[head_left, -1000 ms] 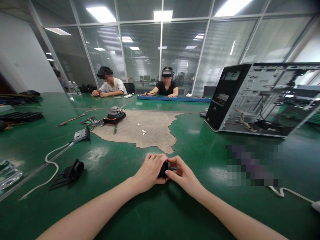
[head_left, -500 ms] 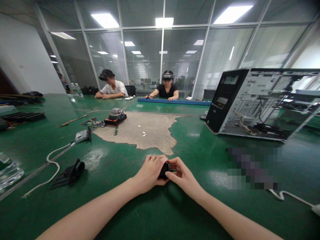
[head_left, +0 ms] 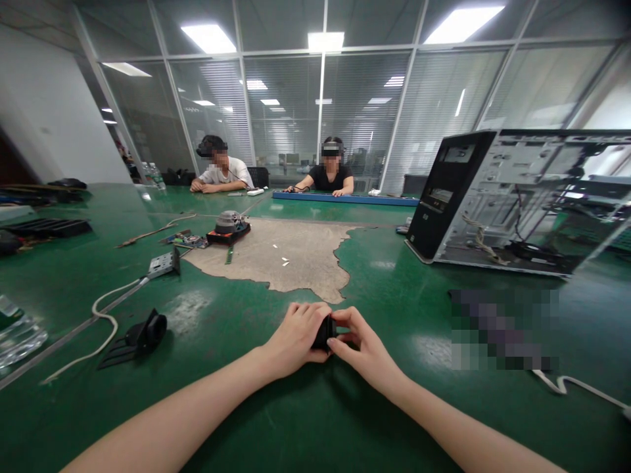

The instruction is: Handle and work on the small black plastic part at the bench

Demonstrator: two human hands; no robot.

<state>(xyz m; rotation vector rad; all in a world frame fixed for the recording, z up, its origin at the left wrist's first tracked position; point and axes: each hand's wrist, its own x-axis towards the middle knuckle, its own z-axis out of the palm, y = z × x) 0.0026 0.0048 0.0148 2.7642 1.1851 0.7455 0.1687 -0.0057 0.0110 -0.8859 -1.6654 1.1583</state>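
Observation:
Between my two hands, low at the middle of the view, is a small black object whose exact kind I cannot make out. My left hand is wrapped over its left side and top, fingers pressed together. From the right, the thumb and fingertips of my right hand pinch its edge. Beyond my hands lies a worn beige patch of the green table, with small white scraps on it.
An open black computer case stands at the right. At the left are a black plastic part, a metal bracket, a white cable and a clear bottle. Two people sit across the table.
The reddish piece seen earlier between my right fingers and the black object no longer shows. Both hands stay in nearly the same place, and the view has shifted slightly.

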